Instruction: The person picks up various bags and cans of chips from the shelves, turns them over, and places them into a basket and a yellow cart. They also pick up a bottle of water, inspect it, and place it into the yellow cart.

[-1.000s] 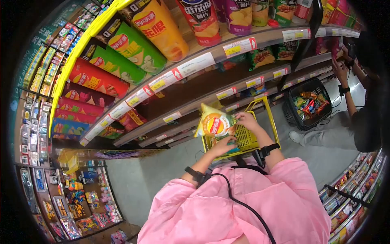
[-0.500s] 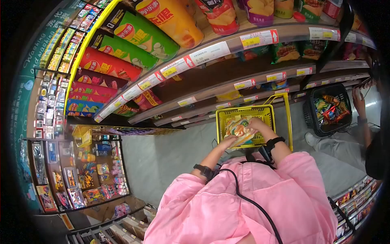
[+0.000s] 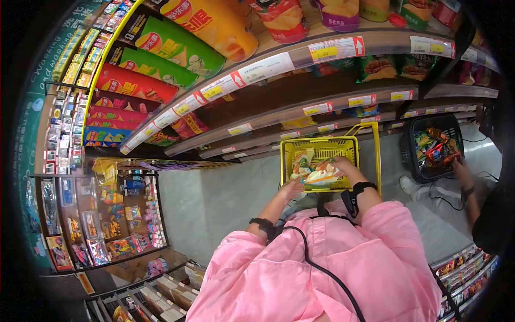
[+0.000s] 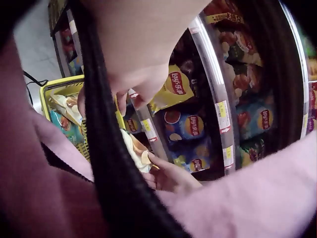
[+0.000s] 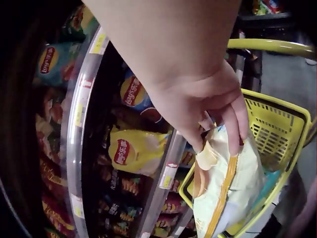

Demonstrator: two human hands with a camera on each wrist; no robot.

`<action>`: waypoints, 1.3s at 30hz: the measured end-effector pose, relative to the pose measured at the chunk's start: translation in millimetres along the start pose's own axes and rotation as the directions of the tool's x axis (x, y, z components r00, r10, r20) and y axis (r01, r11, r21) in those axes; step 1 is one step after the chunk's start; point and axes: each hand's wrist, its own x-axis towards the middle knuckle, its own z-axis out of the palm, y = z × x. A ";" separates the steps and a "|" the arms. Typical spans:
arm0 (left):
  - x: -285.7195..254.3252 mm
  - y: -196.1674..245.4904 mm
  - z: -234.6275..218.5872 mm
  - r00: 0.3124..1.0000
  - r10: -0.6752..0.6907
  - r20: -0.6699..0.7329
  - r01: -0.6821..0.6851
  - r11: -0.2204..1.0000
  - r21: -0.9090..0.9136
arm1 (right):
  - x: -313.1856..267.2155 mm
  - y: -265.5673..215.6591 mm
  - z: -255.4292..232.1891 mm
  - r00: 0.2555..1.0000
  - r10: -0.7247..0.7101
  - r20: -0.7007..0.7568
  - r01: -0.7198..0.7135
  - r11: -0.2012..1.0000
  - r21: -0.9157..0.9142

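Observation:
My right hand [image 3: 344, 167] pinches the top edge of a pale potato chip bag [image 5: 233, 183], thumb on one side and fingers on the other. In the head view the bag lies across the inside of a yellow shopping basket [image 3: 283, 153]. Beside it in the basket rests another chip bag [image 3: 303, 160], and a teal bag [image 4: 67, 126] shows there in the left wrist view. At the basket's near left corner is my left hand [image 3: 292, 189], fingers loosely bent, with nothing seen in its grasp.
Store shelves [image 3: 279, 115] with chip bags and canisters [image 3: 174, 40] curve along the front. A black basket [image 3: 410, 155] of snacks stands at right, another person's hand [image 3: 462, 170] at its rim. The yellow basket's handle [image 3: 377, 155] stands up on its right side.
The chip bag, earlier raised above the basket between both hands, has come down into it. My left hand has drawn away leftward. The other person's hand has reached to the black basket.

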 end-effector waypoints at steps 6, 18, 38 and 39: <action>-6.5 -16.3 -3.9 1.000 -0.021 -0.014 0.020 0.997 -0.080 | 31.8 36.3 -21.1 0.970 0.180 -0.164 -0.130 0.952 0.276; -31.7 -21.1 -0.5 0.983 -0.006 -0.182 -0.031 0.980 -0.196 | 10.6 47.9 -9.4 0.995 0.098 0.005 -0.088 0.866 0.492; -4.0 3.9 38.8 0.997 0.043 -0.070 -0.041 0.999 0.034 | -34.0 93.1 -72.8 0.952 0.153 -0.265 0.036 0.804 0.593; -5.1 5.9 40.3 0.996 0.055 -0.067 -0.052 0.998 0.045 | -38.3 93.9 -73.5 0.948 0.174 -0.267 0.026 0.793 0.609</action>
